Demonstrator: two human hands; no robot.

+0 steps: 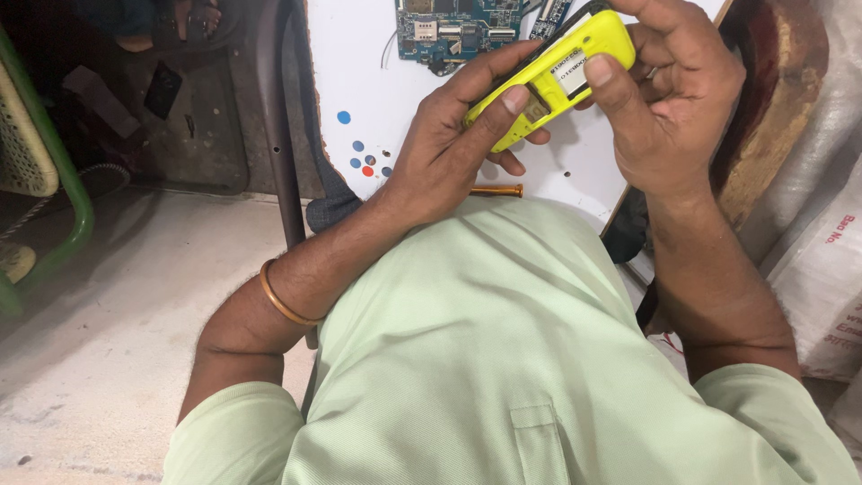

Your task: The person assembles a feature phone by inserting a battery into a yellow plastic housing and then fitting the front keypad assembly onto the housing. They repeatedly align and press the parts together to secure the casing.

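A bright yellow phone (548, 81) with its back cover off is held over the white table (359, 63) between both hands. My left hand (449, 144) grips its lower end, with the thumb pressed on the open back near a small metal slot. My right hand (673, 90) holds the upper end, thumb resting beside a white label inside the phone. A metal bangle (280, 304) circles my left forearm.
A blue circuit board (458, 31) lies at the table's far edge. An orange-handled tool (496, 190) lies near the table's front edge, with small coloured dots (364, 160) to the left. A green chair frame (54, 180) stands at far left, white sacks (826, 269) at right.
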